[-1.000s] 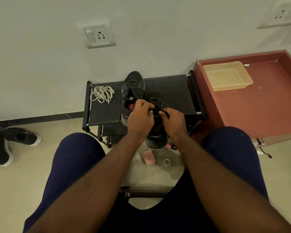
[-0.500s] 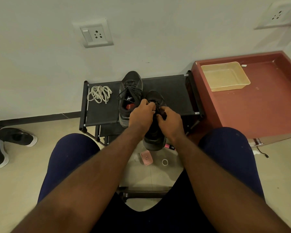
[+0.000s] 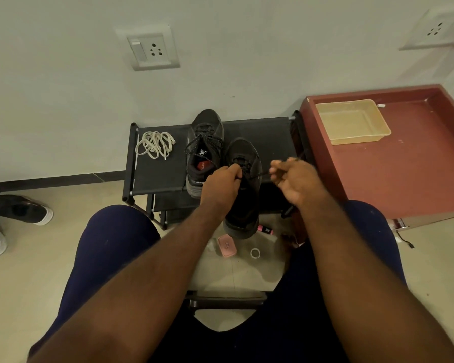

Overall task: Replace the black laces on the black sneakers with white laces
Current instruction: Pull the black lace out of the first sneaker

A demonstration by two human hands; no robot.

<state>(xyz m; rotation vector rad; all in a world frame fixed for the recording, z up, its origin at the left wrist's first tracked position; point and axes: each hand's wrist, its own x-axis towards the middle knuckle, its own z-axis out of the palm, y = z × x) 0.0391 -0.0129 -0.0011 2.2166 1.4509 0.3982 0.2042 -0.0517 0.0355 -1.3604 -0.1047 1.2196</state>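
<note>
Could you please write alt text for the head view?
A person's right hand holds a black lace taut from a black sneaker held by the left hand. White laces and the second sneaker lie on a rack.

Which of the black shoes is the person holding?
The sneaker on the right, sticking out past the rack. The left hand holds it and the right hand pinches its black lace. The other sneaker sits untouched.

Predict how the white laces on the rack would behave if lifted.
The white laces lie in loose, limp loops, so they would probably droop and unravel. Thin and flat, they are likely very light.
</note>
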